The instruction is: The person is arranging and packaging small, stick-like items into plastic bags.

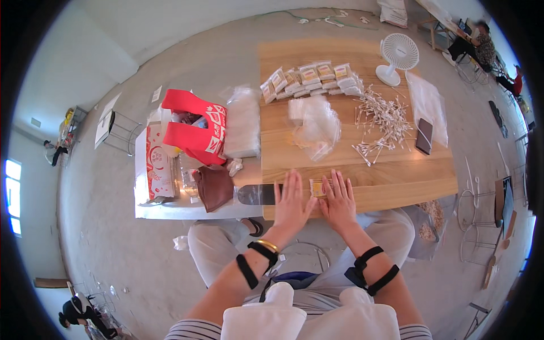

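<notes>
Both hands lie flat, fingers spread, at the near edge of the wooden table [396,187]. The left hand [293,203] and right hand [340,202] press a small packet [319,187] between them, gripping nothing. Cotton swabs [382,122] lie farther right.

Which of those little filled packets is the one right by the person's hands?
The single small packet at the table's near edge, between the left hand and right hand; the others lie stacked at the far end.
</notes>
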### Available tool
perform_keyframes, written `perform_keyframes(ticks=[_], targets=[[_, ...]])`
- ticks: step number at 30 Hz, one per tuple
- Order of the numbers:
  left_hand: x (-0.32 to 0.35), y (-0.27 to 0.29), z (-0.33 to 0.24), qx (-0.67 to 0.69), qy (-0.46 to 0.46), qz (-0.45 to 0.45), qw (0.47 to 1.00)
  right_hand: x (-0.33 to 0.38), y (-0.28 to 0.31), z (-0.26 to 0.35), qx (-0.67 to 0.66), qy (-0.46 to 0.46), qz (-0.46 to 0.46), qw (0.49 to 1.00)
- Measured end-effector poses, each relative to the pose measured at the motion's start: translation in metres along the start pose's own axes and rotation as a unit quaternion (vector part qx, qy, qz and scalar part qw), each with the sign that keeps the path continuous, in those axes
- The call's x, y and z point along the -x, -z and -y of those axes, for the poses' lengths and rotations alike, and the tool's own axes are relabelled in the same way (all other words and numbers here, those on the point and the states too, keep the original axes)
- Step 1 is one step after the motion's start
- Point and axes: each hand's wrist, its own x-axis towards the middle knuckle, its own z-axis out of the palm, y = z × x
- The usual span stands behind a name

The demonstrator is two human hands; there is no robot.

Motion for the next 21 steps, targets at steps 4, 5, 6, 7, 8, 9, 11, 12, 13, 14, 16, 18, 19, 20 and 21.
perform_keyframes(ticks=[4,5,6,7,8,9,11,12,13,14,16,18,19,20,21], targets=[[0.019,0.038,0.056,0.049,0.105,-0.114,0.987,-0.001,-0.006,0.006,0.022,-0.004,0.005,1.000],[0.023,0.043,0.068,0.048,0.106,-0.114,0.987,-0.002,-0.010,0.010,0.025,0.002,0.006,1.000],[0.028,0.047,0.081,0.025,0.124,-0.130,0.984,-0.005,-0.015,0.021,0.022,0.008,0.006,1.000],[0.030,0.049,0.088,0.002,0.139,-0.145,0.980,-0.008,-0.021,0.035,0.007,0.018,-0.001,1.000],[0.031,0.049,0.092,0.000,0.141,-0.146,0.979,-0.012,-0.027,0.049,-0.007,0.027,-0.008,1.000],[0.030,0.049,0.092,-0.007,0.136,-0.129,0.982,-0.015,-0.032,0.058,-0.008,0.029,-0.009,1.000],[0.028,0.050,0.092,-0.015,0.132,-0.112,0.985,-0.020,-0.039,0.075,-0.016,0.032,-0.015,0.999],[0.027,0.050,0.090,-0.012,0.133,-0.100,0.986,-0.022,-0.042,0.080,-0.016,0.033,-0.015,0.999],[0.025,0.050,0.089,-0.008,0.134,-0.087,0.987,-0.023,-0.043,0.085,-0.013,0.036,-0.014,0.999],[0.024,0.050,0.090,-0.007,0.134,-0.087,0.987,-0.024,-0.045,0.089,-0.009,0.038,-0.012,0.999],[0.021,0.048,0.092,-0.023,0.137,-0.055,0.989,-0.027,-0.048,0.096,-0.006,0.040,-0.014,0.999],[0.018,0.046,0.095,-0.040,0.123,-0.050,0.990,-0.028,-0.050,0.101,-0.003,0.042,-0.015,0.999],[0.018,0.045,0.097,-0.058,0.108,-0.045,0.991,-0.029,-0.050,0.104,-0.004,0.040,-0.014,0.999],[0.016,0.043,0.100,-0.057,0.110,-0.045,0.991,-0.029,-0.050,0.106,-0.006,0.037,-0.013,0.999],[0.015,0.042,0.103,-0.065,0.082,-0.039,0.994,-0.029,-0.049,0.107,-0.005,0.038,-0.012,0.999]])
